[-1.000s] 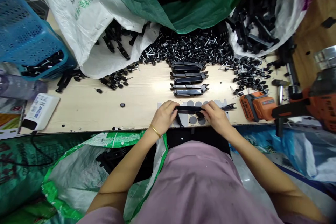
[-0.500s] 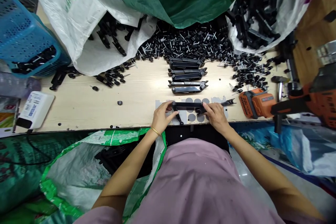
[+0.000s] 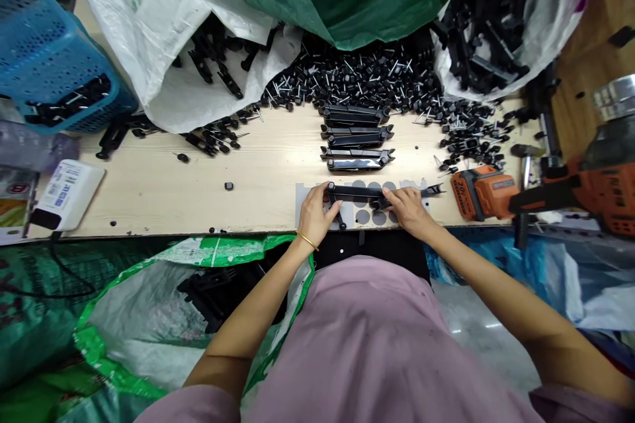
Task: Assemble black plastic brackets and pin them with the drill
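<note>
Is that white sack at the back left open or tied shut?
Open: the white sack gapes toward the table, with black plastic parts spilling from its mouth.

The bench (image 3: 198, 178) is pale, matt wood with a fine grain. The long black bar (image 3: 354, 193) looks like hard plastic with a slight sheen, as do the stacked bars (image 3: 356, 135). The small black knobs (image 3: 357, 76) carry bright metal pins. The sacks (image 3: 163, 26) are woven, crinkled plastic.

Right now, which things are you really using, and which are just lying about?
In use: left hand, right hand, long black plastic part, finished black parts, pile of black pins.

Lying about: orange drill battery, blue basket, white charger box.
</note>
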`<control>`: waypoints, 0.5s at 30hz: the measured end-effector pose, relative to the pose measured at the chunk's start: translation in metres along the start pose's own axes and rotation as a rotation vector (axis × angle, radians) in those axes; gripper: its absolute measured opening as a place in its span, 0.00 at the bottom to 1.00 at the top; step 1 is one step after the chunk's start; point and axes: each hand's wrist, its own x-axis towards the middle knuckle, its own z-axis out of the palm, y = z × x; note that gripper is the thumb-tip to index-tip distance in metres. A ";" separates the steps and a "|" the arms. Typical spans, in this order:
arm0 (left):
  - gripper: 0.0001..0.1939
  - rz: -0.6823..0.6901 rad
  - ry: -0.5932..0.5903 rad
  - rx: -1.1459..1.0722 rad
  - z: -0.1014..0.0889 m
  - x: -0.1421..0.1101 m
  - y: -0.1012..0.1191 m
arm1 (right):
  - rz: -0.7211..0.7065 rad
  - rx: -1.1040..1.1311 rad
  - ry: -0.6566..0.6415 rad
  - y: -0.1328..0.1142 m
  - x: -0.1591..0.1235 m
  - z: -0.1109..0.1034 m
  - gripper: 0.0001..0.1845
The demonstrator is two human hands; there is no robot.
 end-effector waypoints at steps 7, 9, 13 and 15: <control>0.36 -0.080 0.092 0.063 0.002 -0.017 0.014 | 0.140 0.117 0.079 -0.033 0.027 -0.041 0.31; 0.43 -0.117 0.060 0.135 0.005 -0.027 0.019 | 0.089 0.157 0.088 -0.046 0.047 -0.050 0.32; 0.45 -0.199 -0.076 0.261 0.016 -0.042 0.028 | -0.158 0.220 -0.043 -0.064 0.081 -0.038 0.34; 0.43 -0.242 -0.116 0.299 0.021 -0.043 0.033 | -0.209 0.226 -0.088 -0.066 0.088 -0.022 0.35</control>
